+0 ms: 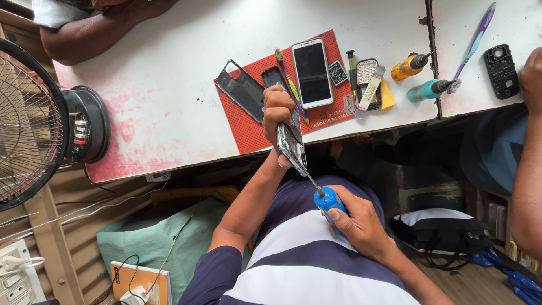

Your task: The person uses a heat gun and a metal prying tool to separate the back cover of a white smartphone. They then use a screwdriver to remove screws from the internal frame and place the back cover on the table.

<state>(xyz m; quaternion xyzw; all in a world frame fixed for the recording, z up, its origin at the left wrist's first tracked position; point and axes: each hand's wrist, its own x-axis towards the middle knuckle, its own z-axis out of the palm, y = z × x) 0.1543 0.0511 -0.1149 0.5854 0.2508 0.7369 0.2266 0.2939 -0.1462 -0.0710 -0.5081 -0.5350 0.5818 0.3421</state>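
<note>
Gripping a blue-handled screwdriver, the right hand is closed around the handle, close to the striped shirt, with the thin shaft angled up to the lower edge of an opened phone. That phone is clasped in the left hand, fingers wrapped over its top, and is held just off the near edge of the white table. Behind the left hand a red work mat is laid on the table; on it a black phone frame, a white phone lying face up and a small battery are seen. Farther right, an orange bottle, a teal bottle and a purple toothbrush are found. Another person's forearm is rested at the far left edge, beside a fan.
</note>
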